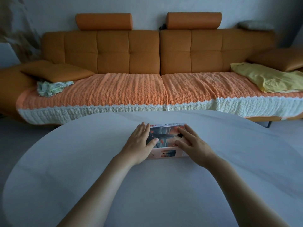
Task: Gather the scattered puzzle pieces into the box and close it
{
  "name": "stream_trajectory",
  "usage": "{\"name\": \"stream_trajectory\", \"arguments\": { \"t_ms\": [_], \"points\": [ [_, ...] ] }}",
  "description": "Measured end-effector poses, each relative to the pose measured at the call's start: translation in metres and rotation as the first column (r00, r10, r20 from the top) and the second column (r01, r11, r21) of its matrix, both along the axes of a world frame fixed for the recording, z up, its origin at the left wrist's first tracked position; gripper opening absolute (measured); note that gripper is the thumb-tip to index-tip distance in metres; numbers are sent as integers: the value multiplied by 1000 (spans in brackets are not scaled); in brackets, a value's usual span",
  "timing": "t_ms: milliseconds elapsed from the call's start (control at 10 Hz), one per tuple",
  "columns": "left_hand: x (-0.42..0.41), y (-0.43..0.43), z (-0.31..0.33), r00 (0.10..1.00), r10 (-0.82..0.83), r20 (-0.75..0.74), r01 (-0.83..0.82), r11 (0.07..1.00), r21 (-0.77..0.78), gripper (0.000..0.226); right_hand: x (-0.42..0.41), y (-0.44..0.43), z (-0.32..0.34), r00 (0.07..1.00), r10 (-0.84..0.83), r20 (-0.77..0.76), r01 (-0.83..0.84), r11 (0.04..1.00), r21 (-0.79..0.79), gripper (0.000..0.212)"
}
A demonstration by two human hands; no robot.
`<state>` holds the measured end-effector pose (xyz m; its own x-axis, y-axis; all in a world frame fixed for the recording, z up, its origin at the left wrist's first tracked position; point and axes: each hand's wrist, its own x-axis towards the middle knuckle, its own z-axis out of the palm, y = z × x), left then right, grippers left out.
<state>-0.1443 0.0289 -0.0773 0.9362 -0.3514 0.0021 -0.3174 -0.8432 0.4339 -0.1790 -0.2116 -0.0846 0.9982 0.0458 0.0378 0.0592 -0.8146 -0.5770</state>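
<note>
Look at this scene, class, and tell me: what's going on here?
A person rests both hands flat on a puzzle box lying on a white table. The left hand covers the lid's left end and the right hand its right end, fingers straight. The lid appears to be on, so the closing step looks about done. An orange sofa stands behind.

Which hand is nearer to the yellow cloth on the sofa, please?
Right. The right hand lies on the box at its right end, toward the yellow cloth; the left hand at its left end, farther off.
</note>
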Motion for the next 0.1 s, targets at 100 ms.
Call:
{"name": "stream_trajectory", "arguments": {
  "t_ms": [100],
  "points": [
    [-3,3,19,994,36,105,-16,982,-187,75,-4,1,20,996,-39,75,30,993,113,65]
  ]
}}
